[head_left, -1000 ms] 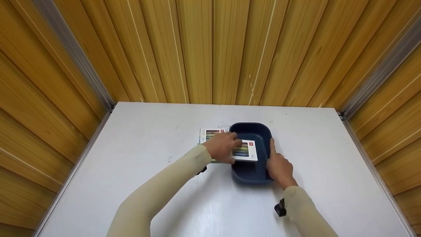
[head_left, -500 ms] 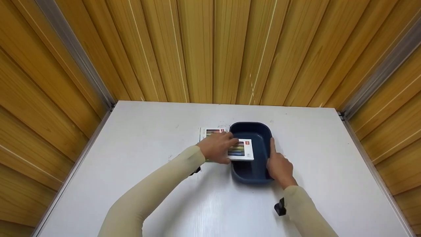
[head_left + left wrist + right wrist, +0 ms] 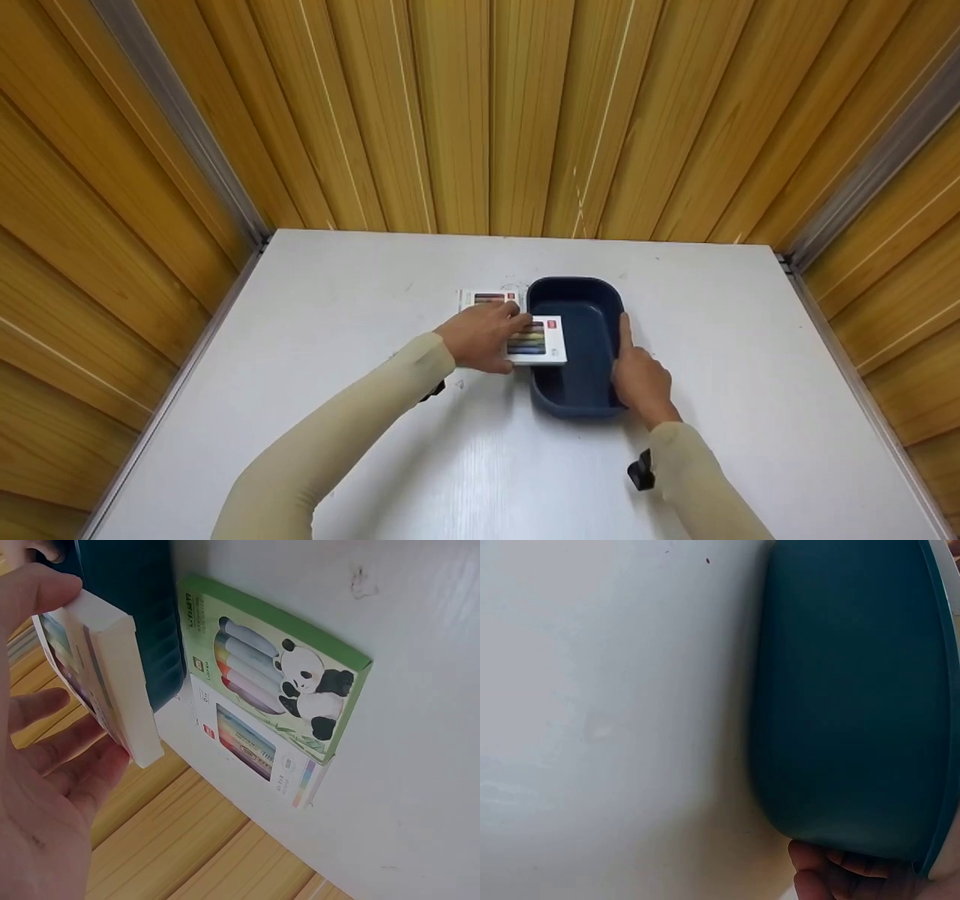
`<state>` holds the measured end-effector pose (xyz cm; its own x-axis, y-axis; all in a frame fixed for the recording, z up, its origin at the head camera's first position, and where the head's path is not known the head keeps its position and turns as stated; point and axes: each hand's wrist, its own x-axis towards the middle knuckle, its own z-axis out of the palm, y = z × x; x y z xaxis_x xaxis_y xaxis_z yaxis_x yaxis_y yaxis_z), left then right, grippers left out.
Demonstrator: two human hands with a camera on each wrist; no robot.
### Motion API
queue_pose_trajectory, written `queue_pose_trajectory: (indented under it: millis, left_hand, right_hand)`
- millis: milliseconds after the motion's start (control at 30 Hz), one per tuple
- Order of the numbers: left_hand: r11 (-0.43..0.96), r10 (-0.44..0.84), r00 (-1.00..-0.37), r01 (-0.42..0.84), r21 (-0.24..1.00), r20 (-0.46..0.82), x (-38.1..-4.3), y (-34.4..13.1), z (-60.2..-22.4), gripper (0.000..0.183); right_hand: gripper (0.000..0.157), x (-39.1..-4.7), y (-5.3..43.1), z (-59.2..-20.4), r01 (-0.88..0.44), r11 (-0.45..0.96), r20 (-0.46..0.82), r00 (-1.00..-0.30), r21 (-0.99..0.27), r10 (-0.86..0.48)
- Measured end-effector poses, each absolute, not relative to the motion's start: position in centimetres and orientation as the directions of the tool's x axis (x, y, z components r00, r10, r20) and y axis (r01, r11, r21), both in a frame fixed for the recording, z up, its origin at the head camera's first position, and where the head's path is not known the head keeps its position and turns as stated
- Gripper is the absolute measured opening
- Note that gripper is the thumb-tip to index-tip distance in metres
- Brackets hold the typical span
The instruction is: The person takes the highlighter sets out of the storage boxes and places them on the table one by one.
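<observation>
My left hand (image 3: 480, 339) grips a white crayon box (image 3: 553, 346) whose window shows coloured sticks, thumb on one edge and fingers on the other. The box overlaps the left rim of a dark blue bin (image 3: 589, 356) in the head view. On the bin's right side, my right hand (image 3: 643, 379) holds the wall, index finger stretched along the rim. In the left wrist view, a green panda box (image 3: 322, 675) of coloured sticks lies beside the bin, overlapping a second white crayon box (image 3: 247, 742). From the head, my left hand mostly covers these two boxes.
The white table (image 3: 375, 277) carries the bin and boxes, with small dark marks on its surface. Wood-patterned panels (image 3: 517, 120) stand along its back and both sides, with metal posts at the corners.
My left hand has drawn leftward with the crayon box, from over the bin's middle toward its left rim. The right hand and bin have stayed in place.
</observation>
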<state>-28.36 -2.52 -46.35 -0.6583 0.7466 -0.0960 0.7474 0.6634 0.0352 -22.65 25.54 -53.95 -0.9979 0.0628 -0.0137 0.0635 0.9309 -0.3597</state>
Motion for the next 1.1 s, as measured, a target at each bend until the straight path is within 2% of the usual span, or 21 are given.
queue_pose_trajectory:
  millis: [433,733,1100]
  left_hand:
    - [0.633,0.775,-0.629,0.771,0.076,-0.063,-28.5,-3.2,-47.6,0.070]
    - [0.650,0.760,-0.645,0.751,0.111,-0.087,-28.3,-3.8,-48.1,0.073]
    - [0.665,0.747,-0.653,0.726,0.174,-0.126,-27.7,-4.8,-48.8,0.087]
  right_hand:
    - [0.074,-22.5,25.7,-53.5,0.061,0.929,-0.038,-0.998,-0.365,0.050]
    - [0.074,-22.7,25.6,-53.5,0.067,0.925,-0.042,-0.998,-0.375,0.055]
    - [0.075,-22.8,25.6,-53.6,0.075,0.928,-0.051,-0.997,-0.364,0.061]
